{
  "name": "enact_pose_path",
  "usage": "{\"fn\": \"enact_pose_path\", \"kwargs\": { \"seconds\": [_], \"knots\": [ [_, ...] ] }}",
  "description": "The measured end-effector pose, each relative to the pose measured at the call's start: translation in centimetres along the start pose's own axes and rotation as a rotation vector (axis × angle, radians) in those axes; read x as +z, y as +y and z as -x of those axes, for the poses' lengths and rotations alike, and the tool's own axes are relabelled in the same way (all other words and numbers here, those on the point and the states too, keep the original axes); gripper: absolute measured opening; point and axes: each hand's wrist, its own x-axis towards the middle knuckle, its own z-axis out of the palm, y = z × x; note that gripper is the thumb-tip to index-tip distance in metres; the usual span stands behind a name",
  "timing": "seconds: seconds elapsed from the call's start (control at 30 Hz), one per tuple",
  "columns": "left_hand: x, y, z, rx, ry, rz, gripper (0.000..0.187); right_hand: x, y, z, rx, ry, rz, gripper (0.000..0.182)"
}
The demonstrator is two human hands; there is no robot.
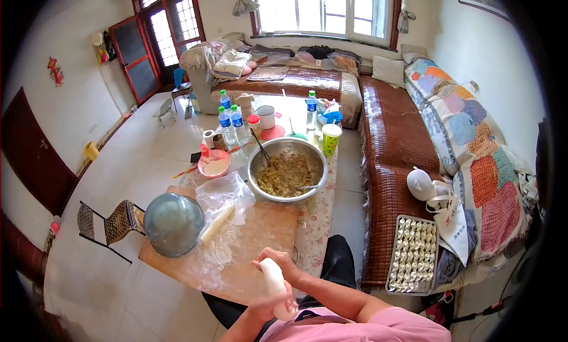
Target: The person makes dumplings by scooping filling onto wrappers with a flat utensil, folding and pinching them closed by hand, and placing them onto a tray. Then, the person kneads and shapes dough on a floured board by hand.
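Note:
A thick white dough roll (273, 279) is held up at the near edge of the wooden board, close to my body. My left hand (277, 302) is wrapped round its lower end. My right hand (283, 263) grips it near the upper end, partly hidden behind the dough. On the floured wooden board (269, 229) lies a long dough strip (217, 224), beside a crumpled clear plastic bag (228, 194). An upturned grey-green bowl (174, 225) covers the board's left part. Beyond the board stands a large steel basin (324, 170) of chopped filling (290, 173).
A red bowl of flour (214, 163), water bottles (311, 110), a white mug (265, 116) and a green cup (331, 138) stand farther back. On the brown sofa at right rests a tray (389, 271) with rows of dumplings (414, 247). A chair (121, 224) stands left.

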Motion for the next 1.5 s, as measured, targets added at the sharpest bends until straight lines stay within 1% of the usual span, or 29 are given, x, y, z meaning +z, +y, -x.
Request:
{"fn": "enact_pose_path", "kwargs": {
  "seconds": [0.07,0.13,0.17,0.2,0.23,0.3,0.37,0.4,0.43,0.47,0.5,0.57,0.63,0.67,0.7,0.73,0.77,0.8,0.83,0.9,0.93,0.97,1.03,1.07,1.1,1.13,1.17,1.37,1.5],
  "knots": [
    [0.3,0.4,-0.2,0.051,0.114,0.052,0.016,-0.3,1.8,0.5,0.222,-0.329,-0.156,0.03],
    [0.6,1.6,-0.1,0.066,0.173,0.059,0.011,-2.5,2.2,0.2,0.246,-0.591,-0.013,0.046],
    [0.5,2.1,0.2,0.059,0.216,0.06,0.01,-3.5,3.0,0.2,0.157,-0.654,0.02,0.054],
    [-0.2,2.1,0.2,0.121,0.255,0.106,0.011,-4.6,3.5,0.8,0.267,-0.661,-0.06,0.049],
    [-0.5,2.3,0.2,0.143,0.27,0.11,0.011,-5.9,2.6,1.1,0.652,-0.677,-0.163,0.049],
    [-0.9,2.6,0.2,0.174,0.374,-0.046,0.009,-5.9,5.1,3.1,0.99,-0.597,-0.66,0.064],
    [-1.4,1.5,-0.2,0.151,0.423,-0.169,0.014,-3.9,2.2,3.4,1.101,-0.57,-0.779,0.073],
    [-1.9,-0.1,-0.8,0.156,0.451,-0.48,0.019,-3.2,0.7,3.5,1.206,-0.519,-0.9,0.082],
    [-1.3,-0.6,-1.3,0.158,0.471,-0.794,0.024,-3.2,0.0,3.2,1.203,-0.521,-0.899,0.082],
    [-0.5,-0.9,-1.2,0.186,0.369,-0.869,0.034,-3.3,-0.6,2.7,1.184,-0.538,-1.026,0.084],
    [0.6,-0.1,-1.0,0.114,0.258,-1.155,0.038,-3.4,-1.0,2.2,1.161,-0.553,-1.155,0.087],
    [-0.3,-0.8,-1.1,-0.15,0.071,-1.333,0.055,-3.8,-1.2,2.0,1.193,-0.572,-1.142,0.078],
    [1.8,1.3,-1.2,-0.343,0.017,-1.613,0.065,-3.9,-1.2,2.3,1.03,-0.558,-0.963,0.064],
    [0.2,0.5,-1.4,-0.444,0.068,-1.697,0.062,-3.8,-1.2,2.3,1.006,-0.559,-0.854,0.052],
    [-3.5,-1.4,-1.5,-0.338,0.204,-1.7,0.061,-3.7,-1.3,2.4,0.983,-0.547,-0.745,0.041],
    [-5.2,-1.3,-2.1,-0.552,0.189,-1.708,0.056,-3.6,-1.8,2.5,0.938,-0.521,-0.679,0.04],
    [-10.0,-2.2,-1.9,-0.13,0.193,-1.279,0.065,-3.4,-2.3,2.6,0.894,-0.496,-0.613,0.039],
    [-6.4,1.1,0.4,0.026,0.226,-0.879,0.07,-3.4,-2.3,2.7,0.886,-0.5,-0.624,0.041],
    [-6.3,1.0,-0.2,0.017,0.207,-0.882,0.07,-3.4,-2.5,2.7,0.888,-0.479,-0.623,0.041],
    [-5.7,0.6,-0.8,0.226,0.207,-0.076,0.066,-3.2,-2.8,2.8,0.681,-0.615,-0.34,0.043],
    [-5.2,0.7,-1.1,0.217,0.202,-0.08,0.066,-3.1,-3.3,2.7,0.585,-0.694,-0.14,0.042],
    [-4.6,1.0,-1.5,0.299,0.285,-0.008,0.056,-2.4,-1.8,3.5,0.586,-0.684,-0.14,0.042],
    [-2.4,2.0,-1.6,0.382,0.359,0.065,0.046,-1.1,0.3,4.5,0.792,-0.602,-0.68,0.062],
    [-1.1,2.4,-1.1,0.371,0.423,0.036,0.037,-3.2,-0.2,4.2,0.927,-0.639,-0.893,0.056],
    [-0.5,2.6,-0.8,0.357,0.49,0.008,0.027,-3.4,1.2,4.7,0.928,-0.633,-0.896,0.056],
    [-3.1,1.1,-1.2,0.384,0.604,-0.101,0.011,-3.0,3.7,5.4,0.96,-0.676,-1.108,0.064],
    [-2.8,1.0,-1.3,0.381,0.605,-0.101,0.011,-2.7,5.0,5.8,0.985,-0.718,-1.321,0.073],
    [-1.6,0.7,-1.0,0.32,0.695,-0.214,0.007,-2.3,5.2,5.5,1.073,-0.618,-1.048,0.077],
    [0.2,0.1,-0.8,0.17,0.559,-0.214,0.009,-2.3,2.7,4.4,1.079,-0.707,-1.045,0.079]
  ]
}}
